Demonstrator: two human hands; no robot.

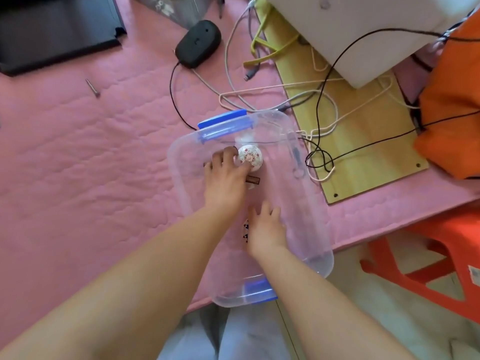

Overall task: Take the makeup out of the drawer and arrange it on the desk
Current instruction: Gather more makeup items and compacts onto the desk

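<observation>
Inside the clear plastic storage box with blue latches (306, 203), nearest to you, your right hand (266, 229) lies flat on the box floor with its fingers straight and slightly spread, its grip wide and holding nothing. A small item with a dark triangle pattern (245, 231) peeks out just to the left of that hand; what it is cannot be told.

Just beyond and to the left of it, your left hand (224, 183) reaches deeper into the box. Its fingertips touch the round white compact with a red floral lid (250, 158), thumb under the compact's near edge and fingers at its left side; whether that grip has closed on it cannot be told. A short reddish-brown stick (253, 180) pokes out beside the thumb.

The box sits on the pink quilted cover of the table (78, 141), its near end hanging over the table's edge. Farther beyond the left hand, a black oval mouse (198, 42) lies among loose grey and white cables (259, 100). To the right of both hands rests a pale wooden board (363, 141).
</observation>
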